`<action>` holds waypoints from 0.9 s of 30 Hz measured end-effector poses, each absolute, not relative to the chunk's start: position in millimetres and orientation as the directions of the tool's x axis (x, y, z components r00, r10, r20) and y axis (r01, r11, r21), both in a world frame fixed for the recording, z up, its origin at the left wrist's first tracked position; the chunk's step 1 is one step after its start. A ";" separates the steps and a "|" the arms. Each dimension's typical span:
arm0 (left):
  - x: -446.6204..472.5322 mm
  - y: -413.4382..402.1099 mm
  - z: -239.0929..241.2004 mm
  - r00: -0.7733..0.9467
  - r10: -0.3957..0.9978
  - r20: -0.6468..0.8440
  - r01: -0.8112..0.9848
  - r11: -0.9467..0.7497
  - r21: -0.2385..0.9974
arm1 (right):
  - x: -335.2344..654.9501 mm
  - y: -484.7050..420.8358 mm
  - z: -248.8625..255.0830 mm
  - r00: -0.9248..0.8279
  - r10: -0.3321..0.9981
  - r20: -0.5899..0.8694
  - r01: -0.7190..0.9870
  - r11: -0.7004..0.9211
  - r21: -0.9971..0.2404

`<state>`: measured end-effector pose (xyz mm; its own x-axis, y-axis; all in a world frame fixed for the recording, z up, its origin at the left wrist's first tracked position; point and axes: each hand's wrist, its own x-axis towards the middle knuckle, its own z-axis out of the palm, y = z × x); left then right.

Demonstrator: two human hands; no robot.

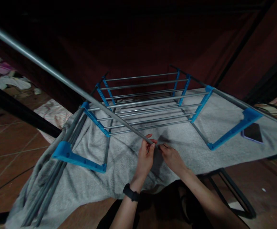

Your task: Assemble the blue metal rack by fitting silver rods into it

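Note:
My left hand (146, 156), with a dark band on its wrist, is closed around the near end of a long grey metal tube (90, 98). The tube slants up to the far left, over the rack. Just right of the tube's end, my right hand (172, 157) has its fingers pinched together; whatever is in them is hidden. Beyond both hands a partly built rack (150, 98) of grey rods and blue plastic brackets stands on a grey cloth (126, 165). One blue bracket (81, 160) juts out at the left front, another (236, 128) at the right.
Several loose grey tubes (53, 178) lie along the cloth's left edge. A phone (252, 132) rests on the cloth at right. A dark metal frame (231, 190) is low at the right. Dark red panels (133, 41) rise behind the rack; tiled floor (7, 140) shows at left.

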<state>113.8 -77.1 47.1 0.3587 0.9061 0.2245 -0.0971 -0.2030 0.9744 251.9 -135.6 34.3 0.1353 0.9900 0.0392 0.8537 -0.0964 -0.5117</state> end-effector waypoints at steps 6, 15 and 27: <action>113.2 -78.6 44.4 0.354 0.901 0.251 -0.072 -0.242 0.968 | 249.4 -133.0 30.2 0.106 0.991 0.087 0.768 -0.027 -0.640; 108.6 -78.0 50.4 0.319 0.906 0.278 -0.033 -0.283 0.959 | 245.9 -133.6 31.9 0.071 0.996 0.062 0.728 -0.009 -0.686; 104.6 -75.8 55.0 0.328 0.897 0.295 0.101 -0.344 0.933 | 253.9 -132.5 23.1 0.060 0.986 0.155 0.680 0.073 -0.730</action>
<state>104.6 -75.8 55.0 0.3284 0.8971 0.2955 0.1013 -0.3445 0.9333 253.9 -132.5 23.1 0.0596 0.9862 0.1545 0.6800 0.0732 -0.7295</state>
